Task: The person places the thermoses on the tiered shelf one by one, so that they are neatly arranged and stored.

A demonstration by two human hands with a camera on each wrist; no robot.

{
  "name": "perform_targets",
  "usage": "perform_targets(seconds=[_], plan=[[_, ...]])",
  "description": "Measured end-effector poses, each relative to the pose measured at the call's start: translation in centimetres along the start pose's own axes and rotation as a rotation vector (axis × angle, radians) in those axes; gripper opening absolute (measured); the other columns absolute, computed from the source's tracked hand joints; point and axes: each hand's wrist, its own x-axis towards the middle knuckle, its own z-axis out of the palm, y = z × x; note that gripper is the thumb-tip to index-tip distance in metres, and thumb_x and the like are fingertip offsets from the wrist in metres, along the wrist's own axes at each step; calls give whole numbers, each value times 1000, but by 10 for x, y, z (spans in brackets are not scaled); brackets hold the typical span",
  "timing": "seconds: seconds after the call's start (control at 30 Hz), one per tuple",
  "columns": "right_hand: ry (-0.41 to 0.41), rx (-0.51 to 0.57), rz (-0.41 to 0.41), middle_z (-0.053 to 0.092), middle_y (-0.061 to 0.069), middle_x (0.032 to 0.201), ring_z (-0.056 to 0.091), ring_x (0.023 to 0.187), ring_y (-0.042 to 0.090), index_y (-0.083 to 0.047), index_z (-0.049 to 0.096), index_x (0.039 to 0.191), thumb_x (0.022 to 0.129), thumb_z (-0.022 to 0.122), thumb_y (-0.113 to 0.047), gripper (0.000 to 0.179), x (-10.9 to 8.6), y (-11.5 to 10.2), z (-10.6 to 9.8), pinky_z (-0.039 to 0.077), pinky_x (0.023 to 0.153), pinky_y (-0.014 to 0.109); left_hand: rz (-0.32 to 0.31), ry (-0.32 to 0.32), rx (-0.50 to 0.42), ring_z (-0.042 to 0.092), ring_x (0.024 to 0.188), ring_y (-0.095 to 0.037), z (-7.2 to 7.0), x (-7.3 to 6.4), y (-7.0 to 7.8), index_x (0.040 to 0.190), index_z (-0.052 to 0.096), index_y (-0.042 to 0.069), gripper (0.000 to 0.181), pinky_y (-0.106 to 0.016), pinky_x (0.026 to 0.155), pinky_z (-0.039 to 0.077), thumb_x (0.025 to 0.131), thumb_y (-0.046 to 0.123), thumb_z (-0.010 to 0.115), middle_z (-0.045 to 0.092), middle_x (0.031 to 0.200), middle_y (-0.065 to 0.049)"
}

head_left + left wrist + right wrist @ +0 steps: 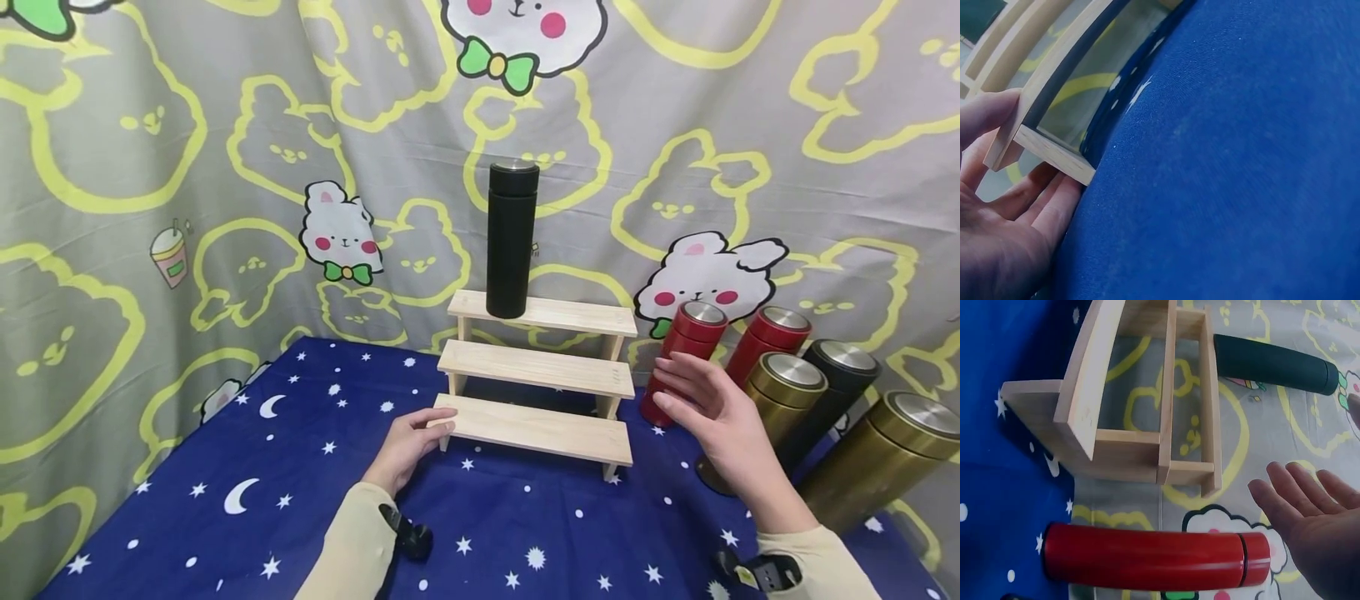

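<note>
A three-step wooden display stand [536, 367] stands on the table, with a black thermos [512, 242] upright on the left part of its top step. My left hand [405, 450] grips the left end of the lowest step; in the left wrist view its thumb [991, 112] lies on the board and its fingers reach beneath, by the leg. Fingers spread, my right hand [723, 417] hovers to the right of the stand and holds nothing. Nearest to it is a red thermos [688, 333], partly hidden behind it; the right wrist view shows this red thermos [1147, 557] apart from the palm.
Behind and right of my right hand stand a second red thermos [772, 333], a smaller gold thermos [783, 400], another black thermos [836, 379] and a larger gold thermos [885, 458]. A dark blue starry cloth [300, 467] covers the table. A patterned curtain [420, 167] hangs close behind.
</note>
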Motion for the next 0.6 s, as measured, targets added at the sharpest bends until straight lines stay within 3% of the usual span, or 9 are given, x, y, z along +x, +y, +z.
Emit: perform_targets(seconds=[0.2,0.37,0.5,0.6], plan=[[47,-68,25,57,17,133,57,112,1,-5,47,141,94,68,-12,52,-22,3,-8,47,84,12,-12,-5,-14,64,104,-22,1,1,-1,111,74,2,29,-39,93,51,84,11,78,54,135,-20],[116,-88,92,62,3,128,58,109,-2,-6,50,140,93,70,-12,51,-43,8,-17,48,81,11,-4,-9,-18,64,104,-22,1,1,2,113,73,1,29,-39,94,50,85,10,77,55,134,-19],[252,-104,162,62,-11,121,58,105,-5,-6,53,135,91,72,-9,48,-57,10,-25,45,81,7,-2,-8,-11,63,104,-22,0,2,4,113,73,1,30,-40,94,50,85,10,77,54,135,-20],[406,-178,213,58,-14,117,56,102,-7,-5,58,131,87,75,-5,47,-64,11,-28,43,82,5,-9,-7,-8,63,105,-23,0,1,4,114,73,1,30,-40,95,50,85,10,77,54,135,-20]])
